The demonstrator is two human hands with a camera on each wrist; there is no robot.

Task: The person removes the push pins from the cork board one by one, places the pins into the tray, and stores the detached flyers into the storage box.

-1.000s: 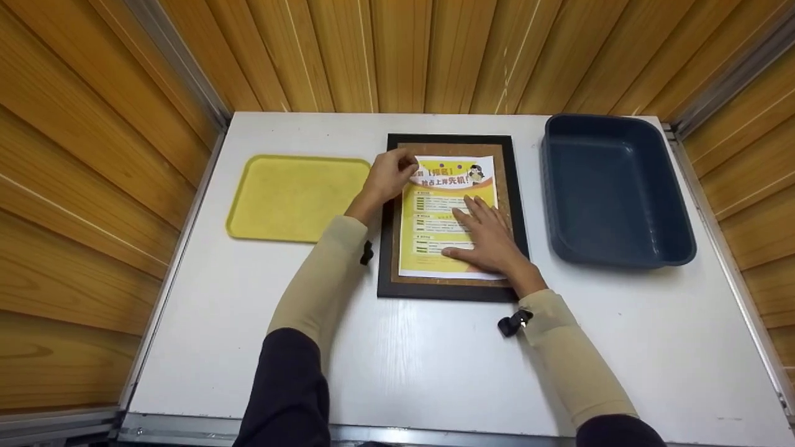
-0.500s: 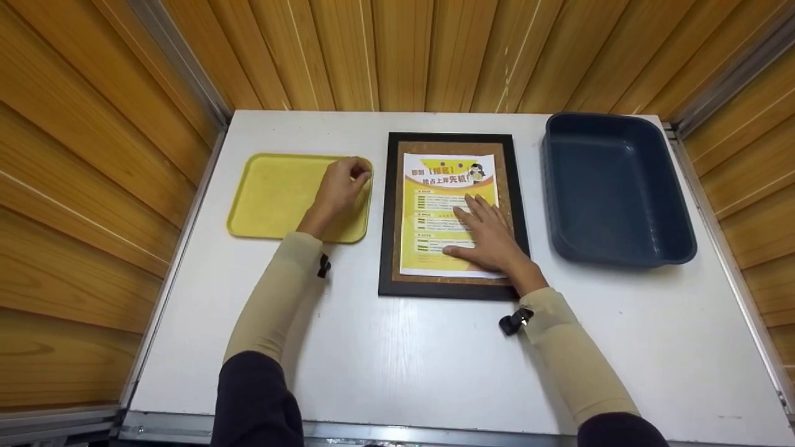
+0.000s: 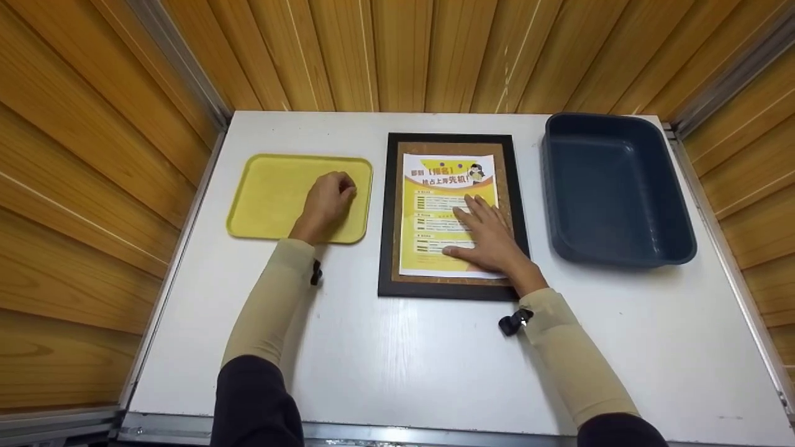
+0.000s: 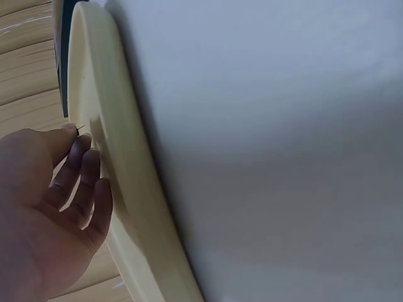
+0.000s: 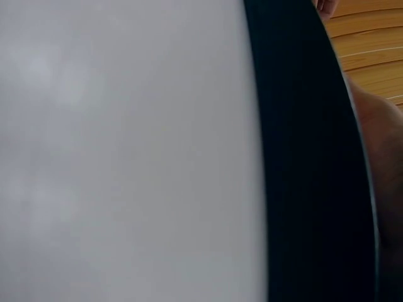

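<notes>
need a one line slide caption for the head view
Left hand over the yellow tray, right hand flat on the flyer in the black frame.

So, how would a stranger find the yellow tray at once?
On the white table, look left of the black-framed board holding a poster. The yellow tray lies there under the left hand; it is flat and shallow, unlike the deep blue bin.

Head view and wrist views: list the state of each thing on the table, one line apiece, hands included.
Left hand: over the yellow tray, fingers curled; whether it pinches something cannot be told.
Right hand: flat, fingers straight, pressing the flyer.
Flyer: lying flat on the cork board.
Cork board: flat on the table, black-framed.
Yellow tray: flat, nothing visible in it but the hand.
Blue bin: upright, empty.
</notes>
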